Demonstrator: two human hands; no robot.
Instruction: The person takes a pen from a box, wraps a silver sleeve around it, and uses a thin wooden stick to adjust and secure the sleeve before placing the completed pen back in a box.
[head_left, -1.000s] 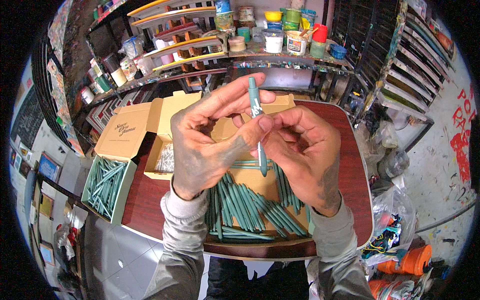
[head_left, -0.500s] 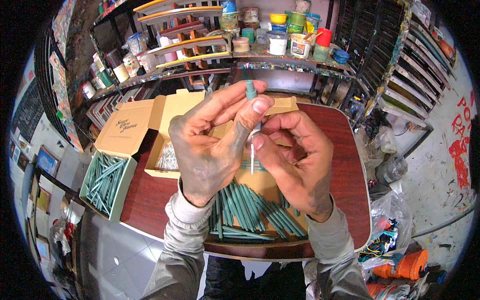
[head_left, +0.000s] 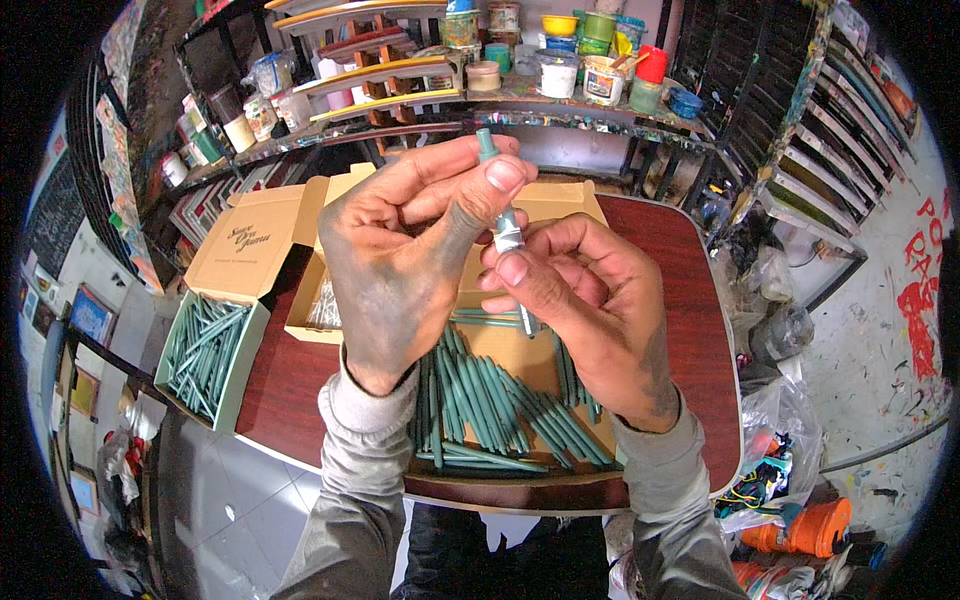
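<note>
In front of me, above the table, a green pen [head_left: 505,220] with a pale band around its middle is held upright and slightly tilted. My left hand [head_left: 400,240] pinches its upper part between thumb and fingers, and the green top end sticks out above. Lower down, my right hand [head_left: 590,310] grips the pen just under the band, with thumb and forefinger closed on it. Its bottom end shows below the right thumb. Beneath both hands, many similar green pens [head_left: 480,395] lie in a pile on a flat piece of cardboard.
To the left stands an open box [head_left: 245,385] full of green pens. Beside it, another cardboard box holds thin whitish pieces [head_left: 325,308], partly hidden by my left hand. Paint pots [head_left: 556,78] crowd the shelf behind the dark red table [head_left: 685,300]. Plastic bags and an orange container [head_left: 815,528] lie at right.
Both hands have turned the pen a little, so its pale band and lower end now show more. My left hand has shifted slightly left and up.
</note>
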